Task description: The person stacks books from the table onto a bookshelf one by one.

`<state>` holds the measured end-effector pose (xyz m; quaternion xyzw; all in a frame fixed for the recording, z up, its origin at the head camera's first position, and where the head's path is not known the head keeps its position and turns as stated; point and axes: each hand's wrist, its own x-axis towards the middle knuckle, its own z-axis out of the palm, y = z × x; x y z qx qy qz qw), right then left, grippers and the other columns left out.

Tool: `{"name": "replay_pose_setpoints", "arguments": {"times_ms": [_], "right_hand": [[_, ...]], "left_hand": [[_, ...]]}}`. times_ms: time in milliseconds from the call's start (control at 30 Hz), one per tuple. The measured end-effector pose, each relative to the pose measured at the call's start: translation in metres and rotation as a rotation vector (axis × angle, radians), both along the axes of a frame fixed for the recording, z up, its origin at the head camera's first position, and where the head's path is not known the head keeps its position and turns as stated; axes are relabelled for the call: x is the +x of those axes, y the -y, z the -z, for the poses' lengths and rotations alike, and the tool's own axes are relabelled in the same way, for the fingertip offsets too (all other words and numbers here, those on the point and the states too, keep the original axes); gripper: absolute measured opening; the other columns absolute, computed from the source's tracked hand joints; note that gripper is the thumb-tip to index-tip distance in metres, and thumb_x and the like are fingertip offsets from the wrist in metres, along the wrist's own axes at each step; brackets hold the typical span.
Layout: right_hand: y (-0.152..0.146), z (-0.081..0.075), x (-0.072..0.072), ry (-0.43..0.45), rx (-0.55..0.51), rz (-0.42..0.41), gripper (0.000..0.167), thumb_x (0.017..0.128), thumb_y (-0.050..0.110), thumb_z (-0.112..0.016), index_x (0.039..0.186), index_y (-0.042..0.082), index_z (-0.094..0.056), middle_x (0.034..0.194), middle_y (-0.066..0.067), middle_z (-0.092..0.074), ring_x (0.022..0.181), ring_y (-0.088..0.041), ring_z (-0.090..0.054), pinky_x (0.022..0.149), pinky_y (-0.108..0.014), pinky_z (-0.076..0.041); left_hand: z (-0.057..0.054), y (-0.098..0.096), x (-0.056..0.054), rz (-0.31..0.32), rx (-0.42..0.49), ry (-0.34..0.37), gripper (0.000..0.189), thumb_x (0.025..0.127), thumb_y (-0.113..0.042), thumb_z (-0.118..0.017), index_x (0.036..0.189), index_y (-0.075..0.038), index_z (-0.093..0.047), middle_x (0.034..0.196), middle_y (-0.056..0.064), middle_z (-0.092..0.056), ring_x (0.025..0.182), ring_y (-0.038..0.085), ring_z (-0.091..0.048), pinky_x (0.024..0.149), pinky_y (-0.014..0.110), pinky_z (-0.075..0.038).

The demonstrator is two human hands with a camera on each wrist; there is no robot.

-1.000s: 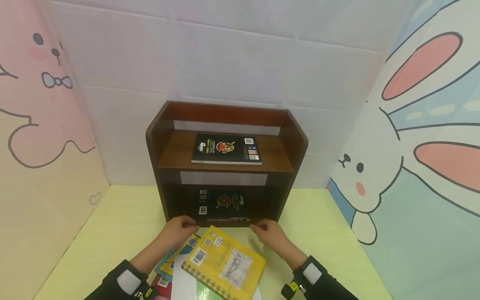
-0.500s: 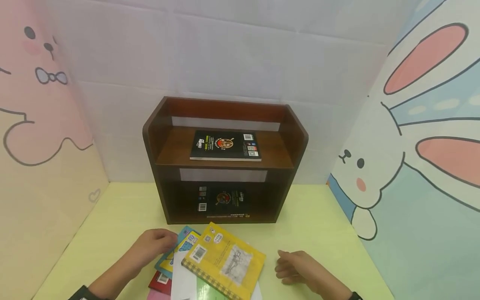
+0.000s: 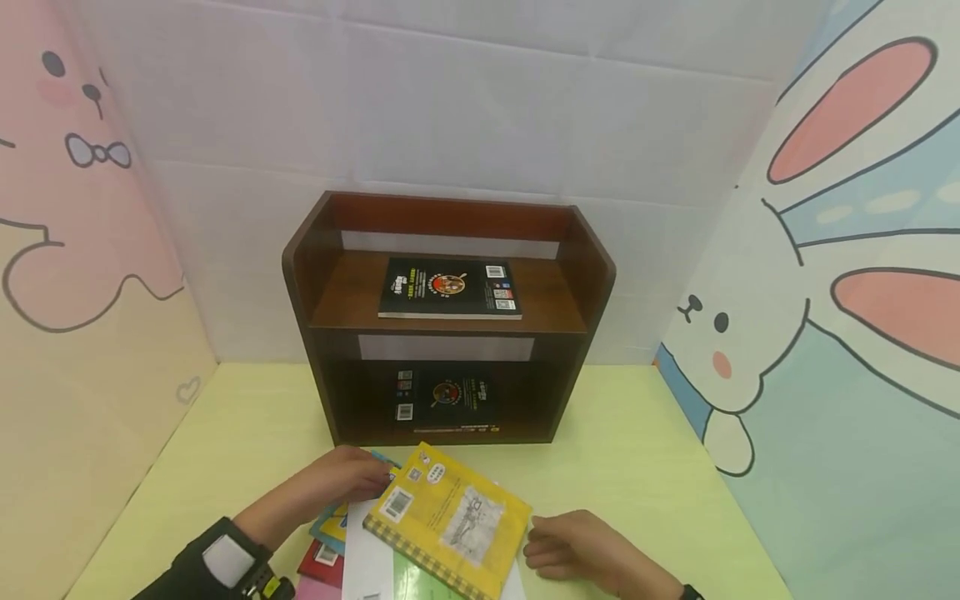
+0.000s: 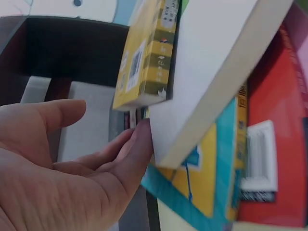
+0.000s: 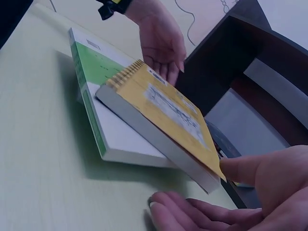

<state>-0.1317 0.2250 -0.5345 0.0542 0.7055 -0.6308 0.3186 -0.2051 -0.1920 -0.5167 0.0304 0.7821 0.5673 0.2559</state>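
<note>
A yellow book (image 3: pixel 457 521) with a checked spine lies slanted on top of a white and green book (image 3: pixel 367 542). My left hand (image 3: pixel 347 477) is at the pile's left side, above a blue and yellow book (image 3: pixel 333 525). In the left wrist view its fingers (image 4: pixel 127 156) reach the white book's corner, with the thumb held apart. My right hand (image 3: pixel 573 546) is beside the yellow book's right edge. In the right wrist view its thumb (image 5: pixel 240 168) is at that book's corner and its fingers (image 5: pixel 192 211) lie lower, with a gap between.
A dark brown two-tier bookshelf (image 3: pixel 450 327) stands behind the pile. One black book (image 3: pixel 450 288) lies on its upper shelf and another black book (image 3: pixel 447 398) is in the lower one. A red book (image 3: pixel 322 562) shows under the pile's left side. Cartoon-printed walls flank the yellow tabletop (image 3: pixel 637 467).
Both hands have drawn back from the shelf's front, spread to the sides, then come inward to the book pile. The books have not visibly moved.
</note>
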Motion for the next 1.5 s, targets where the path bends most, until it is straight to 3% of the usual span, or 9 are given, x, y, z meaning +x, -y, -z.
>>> {"name": "replay_pose_setpoints", "arguments": {"times_ms": [133,267,367,700,900,1067,1267,1500], "right_hand": [[0.010,0.003,0.000,-0.032,-0.012,0.019,0.037,0.109,0.024,-0.071,0.121,-0.011,-0.076,0.109,-0.021,-0.081,0.099,-0.027,-0.081,0.089,-0.042,-0.067],[0.015,0.007,-0.002,-0.055,-0.013,0.051,0.030,0.107,0.016,-0.072,0.118,-0.012,-0.074,0.107,-0.019,-0.081,0.097,-0.025,-0.080,0.089,-0.042,-0.067],[0.019,0.011,-0.004,-0.066,-0.041,0.087,0.029,0.107,0.013,-0.071,0.119,-0.014,-0.073,0.110,-0.021,-0.080,0.099,-0.025,-0.080,0.089,-0.041,-0.067],[0.026,0.008,-0.006,-0.133,-0.145,0.193,0.028,0.108,0.013,-0.066,0.118,-0.013,-0.069,0.110,-0.019,-0.080,0.097,-0.027,-0.081,0.087,-0.041,-0.067],[0.030,0.001,-0.014,-0.151,-0.113,0.247,0.041,0.110,0.019,-0.066,0.131,-0.016,-0.066,0.112,-0.014,-0.079,0.097,-0.026,-0.079,0.085,-0.040,-0.068],[0.034,-0.009,-0.024,-0.174,-0.095,0.277,0.048,0.110,0.023,-0.067,0.137,-0.017,-0.063,0.115,-0.016,-0.076,0.096,-0.024,-0.077,0.085,-0.040,-0.068],[0.040,-0.019,-0.039,-0.222,-0.073,0.322,0.050,0.112,0.022,-0.065,0.140,-0.019,-0.061,0.116,-0.018,-0.076,0.094,-0.026,-0.077,0.079,-0.040,-0.068],[0.048,-0.034,-0.053,-0.268,0.003,0.358,0.045,0.112,0.022,-0.065,0.136,-0.016,-0.066,0.123,-0.021,-0.072,0.094,-0.029,-0.074,0.077,-0.040,-0.068]], "left_hand": [[0.004,-0.014,-0.006,0.049,-0.008,-0.022,0.037,0.105,-0.025,-0.073,0.119,0.008,-0.080,0.106,0.013,-0.082,0.095,0.033,-0.081,0.089,0.044,-0.066],[0.005,-0.021,-0.006,0.014,-0.103,-0.068,0.029,0.101,-0.020,-0.078,0.118,0.003,-0.083,0.102,0.007,-0.081,0.084,0.026,-0.079,0.083,0.040,-0.065],[0.005,-0.022,-0.006,-0.024,-0.136,-0.090,0.028,0.099,-0.015,-0.080,0.119,0.004,-0.082,0.104,0.007,-0.081,0.085,0.024,-0.077,0.084,0.040,-0.066],[0.005,-0.020,-0.008,-0.050,-0.063,-0.099,0.029,0.100,-0.012,-0.081,0.122,0.008,-0.079,0.107,0.011,-0.081,0.090,0.027,-0.081,0.081,0.041,-0.068],[0.001,-0.018,-0.006,-0.059,0.009,-0.081,0.030,0.102,-0.007,-0.078,0.123,0.013,-0.076,0.112,0.018,-0.081,0.098,0.032,-0.082,0.084,0.044,-0.068],[-0.005,-0.014,-0.005,-0.083,-0.009,-0.079,0.033,0.102,-0.009,-0.078,0.127,0.013,-0.074,0.114,0.016,-0.080,0.099,0.030,-0.081,0.087,0.045,-0.067],[-0.012,-0.011,-0.004,-0.112,-0.038,-0.096,0.028,0.103,-0.013,-0.078,0.122,0.007,-0.078,0.110,0.011,-0.081,0.095,0.026,-0.079,0.090,0.046,-0.066],[-0.018,-0.011,-0.001,-0.167,0.008,-0.086,0.031,0.104,-0.014,-0.077,0.125,0.009,-0.076,0.110,0.012,-0.081,0.093,0.027,-0.079,0.088,0.044,-0.067]]}}
